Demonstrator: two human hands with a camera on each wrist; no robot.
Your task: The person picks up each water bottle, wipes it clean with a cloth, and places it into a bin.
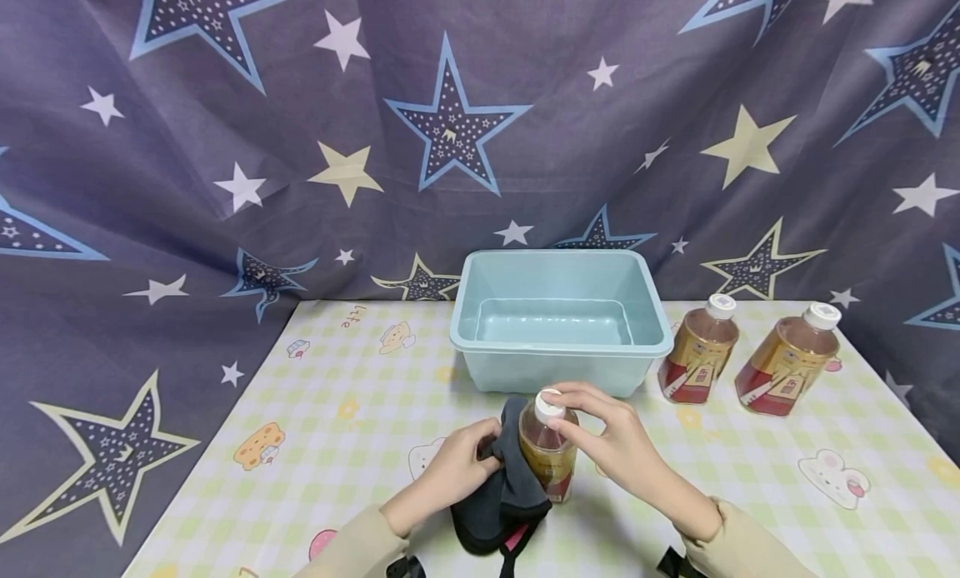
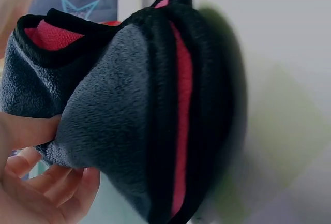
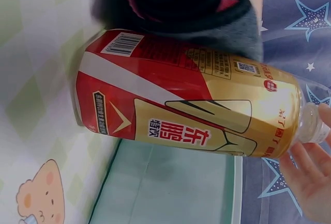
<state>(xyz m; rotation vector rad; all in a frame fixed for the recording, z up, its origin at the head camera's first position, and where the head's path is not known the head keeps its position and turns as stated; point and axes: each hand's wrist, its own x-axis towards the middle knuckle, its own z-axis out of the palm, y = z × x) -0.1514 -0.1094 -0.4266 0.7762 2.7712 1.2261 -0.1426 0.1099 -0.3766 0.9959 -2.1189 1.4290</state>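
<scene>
My left hand [image 1: 459,465] grips a folded dark grey cloth [image 1: 487,499] with black edging and a pink-red inner side. In the left wrist view the thumb lies on the near face of the cloth [image 2: 111,94] and the fingers curl beneath it. Beside the cloth stands a drink bottle [image 1: 551,457] with a red and gold label. My right hand [image 1: 611,432] pinches its white cap [image 1: 548,406] between thumb and fingers. The right wrist view shows the bottle [image 3: 191,97] with its base at the tablecloth and the cloth up against its side.
Just behind the hands stands a light blue plastic tub [image 1: 562,361], with nothing inside. Two more bottles, one nearer the tub [image 1: 699,353] and one farther right [image 1: 787,361], stand upright. A checked tablecloth [image 1: 322,445] covers the table, and a starry curtain [image 1: 285,128] hangs behind.
</scene>
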